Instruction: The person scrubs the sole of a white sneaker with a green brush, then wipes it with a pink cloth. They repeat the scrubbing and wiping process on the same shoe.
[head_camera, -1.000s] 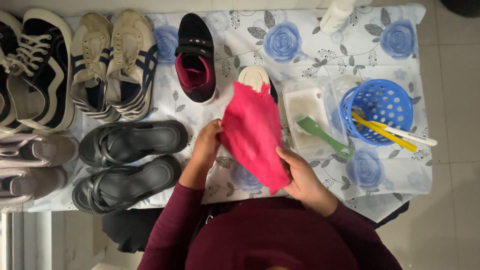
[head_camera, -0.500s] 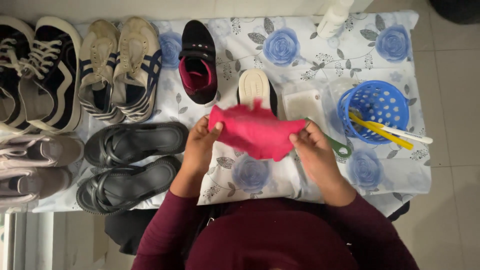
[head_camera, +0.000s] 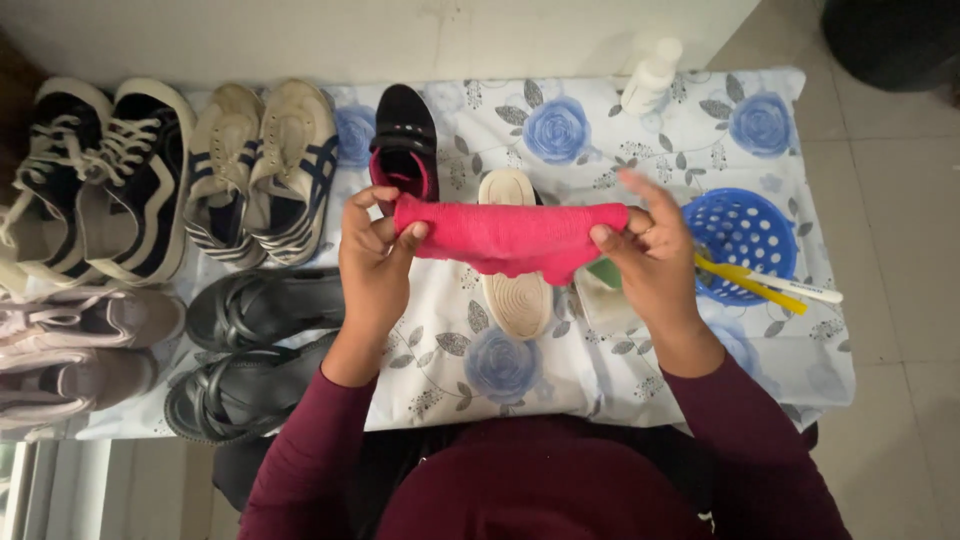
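Note:
A bright pink cloth is stretched sideways between both hands above the table. My left hand pinches its left end, and my right hand pinches its right end. Under the cloth lies a black shoe turned sole up, its beige sole showing. Its partner, a black shoe with a pink lining, stands upright just behind my left hand.
A blue-rose tablecloth covers the table. Cream sneakers, black-and-white sneakers, black sandals and pale pink shoes fill the left. A blue perforated basket with toothbrushes and a white bottle sit right.
The pink cloth hung loosely from my hands a second ago. Now my hands have moved apart and pulled it into a narrow horizontal band, uncovering the upturned shoe sole.

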